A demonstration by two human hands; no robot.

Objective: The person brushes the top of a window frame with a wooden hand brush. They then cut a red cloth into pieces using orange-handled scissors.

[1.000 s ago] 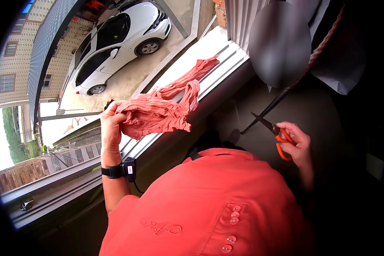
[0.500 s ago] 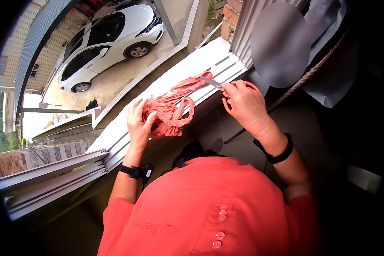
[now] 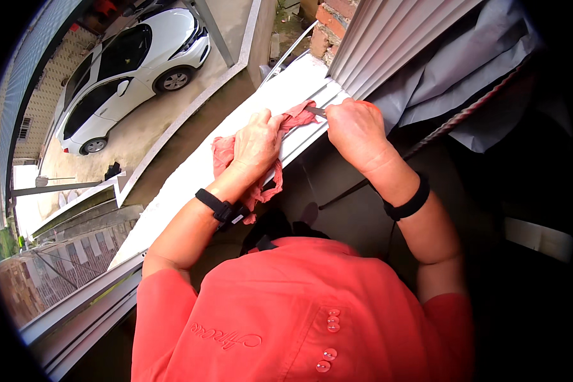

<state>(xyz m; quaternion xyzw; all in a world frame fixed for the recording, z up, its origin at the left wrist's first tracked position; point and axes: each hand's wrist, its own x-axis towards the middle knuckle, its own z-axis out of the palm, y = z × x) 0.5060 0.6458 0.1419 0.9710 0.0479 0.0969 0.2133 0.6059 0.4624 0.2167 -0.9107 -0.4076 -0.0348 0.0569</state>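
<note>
A crumpled salmon-red plastic bag (image 3: 223,156) lies across the window ledge, part of it hanging over the near edge. My left hand (image 3: 259,141) is closed over the bag's middle, its fingers pressing toward the narrow far end. In my right hand (image 3: 358,130) is a pair of scissors (image 3: 316,112) with orange-red handles, mostly hidden by my fist. The blades point left and touch or overlap the bag's narrow end; whether they are spread I cannot tell. Both wrists wear black straps, and a small dark device sits on the left one.
Under the bag runs a white ledge (image 3: 178,181) with metal window tracks (image 3: 297,141). A ribbed white panel (image 3: 398,41) and a grey sheet (image 3: 436,86) stand at the far right, with a braided cord (image 3: 458,118) below. Outside is a white car (image 3: 130,73).
My left hand has moved right and away from me, from the bag's left side onto its middle. My right hand has turned and shifted left slightly, bringing the scissors lower against the bag's end.
</note>
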